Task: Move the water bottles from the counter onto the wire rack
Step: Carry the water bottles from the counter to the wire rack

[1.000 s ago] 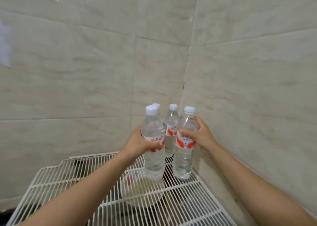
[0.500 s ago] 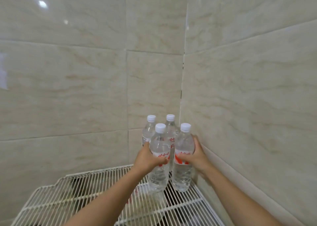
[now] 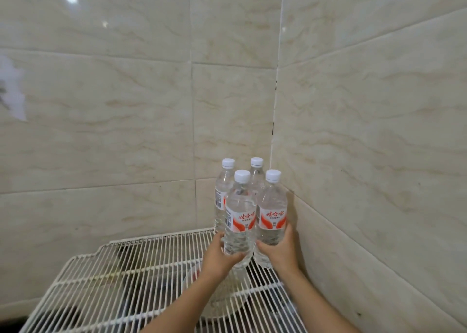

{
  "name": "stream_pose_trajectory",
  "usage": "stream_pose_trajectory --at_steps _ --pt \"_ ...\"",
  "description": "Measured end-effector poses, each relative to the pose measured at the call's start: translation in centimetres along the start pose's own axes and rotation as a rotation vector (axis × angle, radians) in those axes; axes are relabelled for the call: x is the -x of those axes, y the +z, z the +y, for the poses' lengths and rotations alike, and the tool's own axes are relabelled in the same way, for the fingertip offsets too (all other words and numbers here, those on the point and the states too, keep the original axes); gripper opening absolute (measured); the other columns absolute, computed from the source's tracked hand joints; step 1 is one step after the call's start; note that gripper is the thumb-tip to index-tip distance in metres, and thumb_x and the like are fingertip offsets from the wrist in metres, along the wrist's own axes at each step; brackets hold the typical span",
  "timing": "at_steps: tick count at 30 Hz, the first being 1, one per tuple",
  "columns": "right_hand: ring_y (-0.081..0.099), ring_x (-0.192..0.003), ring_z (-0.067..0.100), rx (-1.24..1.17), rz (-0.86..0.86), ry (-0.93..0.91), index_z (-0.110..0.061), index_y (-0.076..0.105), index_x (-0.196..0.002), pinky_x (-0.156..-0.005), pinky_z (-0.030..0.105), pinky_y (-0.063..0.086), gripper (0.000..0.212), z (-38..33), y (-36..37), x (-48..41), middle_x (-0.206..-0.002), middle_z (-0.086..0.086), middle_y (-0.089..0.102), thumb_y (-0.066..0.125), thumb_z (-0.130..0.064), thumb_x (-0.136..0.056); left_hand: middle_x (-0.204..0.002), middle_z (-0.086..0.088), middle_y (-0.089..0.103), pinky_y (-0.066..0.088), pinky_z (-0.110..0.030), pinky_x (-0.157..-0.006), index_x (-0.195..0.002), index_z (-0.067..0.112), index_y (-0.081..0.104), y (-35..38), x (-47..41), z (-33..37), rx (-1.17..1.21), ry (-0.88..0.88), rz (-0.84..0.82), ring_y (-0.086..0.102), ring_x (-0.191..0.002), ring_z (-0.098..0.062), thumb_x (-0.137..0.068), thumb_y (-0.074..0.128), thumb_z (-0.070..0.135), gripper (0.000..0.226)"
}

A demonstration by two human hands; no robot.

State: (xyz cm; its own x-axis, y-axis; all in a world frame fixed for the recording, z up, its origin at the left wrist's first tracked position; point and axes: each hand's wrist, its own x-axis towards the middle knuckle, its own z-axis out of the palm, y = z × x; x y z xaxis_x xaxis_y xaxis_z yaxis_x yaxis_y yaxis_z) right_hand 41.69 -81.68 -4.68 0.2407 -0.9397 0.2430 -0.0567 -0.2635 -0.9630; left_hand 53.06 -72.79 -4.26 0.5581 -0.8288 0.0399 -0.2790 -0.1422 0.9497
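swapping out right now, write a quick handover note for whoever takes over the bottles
Left hand: wrapped round the lower body of the front left bottle.
Right hand: gripping the lower body of the front right bottle.
Both held bottles are upright at the wire rack, by the wall corner; whether their bases are fully seated I cannot tell.
Done: two back bottles stand behind them in the corner.
Left: seat both, let go. The counter is out of view, so check it for more bottles.
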Motion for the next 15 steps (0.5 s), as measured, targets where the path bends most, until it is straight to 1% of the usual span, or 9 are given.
stream_pose_trajectory --at_steps 2,4,5,7,9,11,12,13,15 --pt "0.054 -0.101 0.012 -0.037 -0.059 0.026 -0.018 0.035 -0.13 -0.074 0.016 0.046 0.077 -0.1 0.0 0.1 -0.117 -0.001 0.054 0.075 0.001 -0.066 -0.129 -0.007 0.056 0.049 -0.029 -0.09 -0.133 0.017 0.039 -0.3 0.0 0.1 -0.052 0.012 -0.024 0.059 -0.11 -0.022 -0.073 0.073 0.015 0.069" --pt "0.055 -0.1 0.012 -0.066 -0.093 0.058 -0.019 0.033 -0.131 -0.075 0.021 0.049 0.076 -0.1 0.0 -0.1 -0.117 -0.001 0.055 0.073 0.001 -0.068 -0.128 -0.008 0.056 0.048 -0.026 -0.085 -0.131 0.016 0.041 -0.7 -0.2 0.1 -0.056 0.028 -0.064 0.058 -0.1 -0.016 -0.075 0.072 0.013 0.064" --pt "0.056 -0.101 0.014 -0.077 -0.102 0.074 -0.019 0.033 -0.13 -0.077 0.025 0.051 0.076 -0.1 0.0 -0.2 -0.116 -0.001 0.055 0.073 0.001 -0.068 -0.128 -0.009 0.056 0.048 -0.026 -0.086 -0.13 0.016 0.042 -0.8 -0.2 0.1 -0.043 0.027 -0.082 0.056 -0.097 -0.014 -0.076 0.071 0.012 0.062" --pt "0.056 -0.106 0.019 -0.093 -0.118 0.095 -0.02 0.031 -0.131 -0.089 0.038 0.051 0.078 -0.3 -0.1 -0.4 -0.118 0.0 0.054 0.073 0.001 -0.069 -0.129 -0.01 0.055 0.048 -0.029 -0.088 -0.13 0.017 0.042 -0.8 -0.3 0.1 -0.027 0.025 -0.097 0.053 -0.096 -0.013 -0.077 0.069 0.011 0.06" --pt "0.055 -0.107 0.018 -0.093 -0.137 0.114 -0.021 0.028 -0.133 -0.094 0.041 0.048 0.082 -0.3 -0.2 -0.3 -0.123 0.002 0.053 0.073 0.0 -0.068 -0.13 -0.009 0.054 0.048 -0.03 -0.088 -0.132 0.018 0.04 -0.6 -0.3 0.0 -0.033 0.03 -0.085 0.053 -0.097 -0.013 -0.078 0.069 0.013 0.062" --pt "0.052 -0.106 0.016 -0.097 -0.139 0.122 -0.02 0.024 -0.136 -0.092 0.038 0.048 0.089 -0.2 -0.2 0.1 -0.126 0.004 0.05 0.075 0.001 -0.066 -0.133 -0.009 0.051 0.046 -0.029 -0.087 -0.135 0.019 0.038 -0.4 0.0 -0.1 -0.03 0.026 -0.075 0.053 -0.101 -0.015 -0.078 0.069 0.015 0.064" --pt "0.05 -0.11 0.017 -0.1 -0.115 0.119 -0.021 0.021 -0.139 -0.094 0.038 0.047 0.094 -0.3 -0.2 0.4 -0.129 0.005 0.048 0.076 0.001 -0.065 -0.136 -0.009 0.049 0.046 -0.031 -0.09 -0.136 0.019 0.036 -0.4 0.1 -0.1 -0.036 0.022 -0.071 0.053 -0.107 -0.018 -0.079 0.069 0.016 0.066" --pt "0.047 -0.118 0.019 -0.079 -0.058 0.103 -0.022 0.018 -0.141 -0.098 0.041 0.044 0.1 -0.6 -0.2 0.7 -0.134 0.006 0.043 0.078 0.0 -0.063 -0.139 -0.01 0.046 0.046 -0.034 -0.094 -0.137 0.019 0.035 -0.6 0.3 -0.1 -0.054 0.02 -0.066 0.052 -0.115 -0.022 -0.078 0.069 0.017 0.068" --pt "0.032 -0.133 0.025 0.062 0.102 -0.021 -0.021 0.019 -0.143 -0.107 0.045 0.036 0.103 -1.9 -0.2 1.2 -0.145 0.01 0.031 0.081 -0.007 -0.062 -0.144 -0.01 0.041 0.043 -0.037 -0.099 -0.14 0.019 0.03 -1.3 0.8 0.0 -0.126 0.03 -0.046 0.045 -0.127 -0.027 -0.078 0.069 0.022 0.073"
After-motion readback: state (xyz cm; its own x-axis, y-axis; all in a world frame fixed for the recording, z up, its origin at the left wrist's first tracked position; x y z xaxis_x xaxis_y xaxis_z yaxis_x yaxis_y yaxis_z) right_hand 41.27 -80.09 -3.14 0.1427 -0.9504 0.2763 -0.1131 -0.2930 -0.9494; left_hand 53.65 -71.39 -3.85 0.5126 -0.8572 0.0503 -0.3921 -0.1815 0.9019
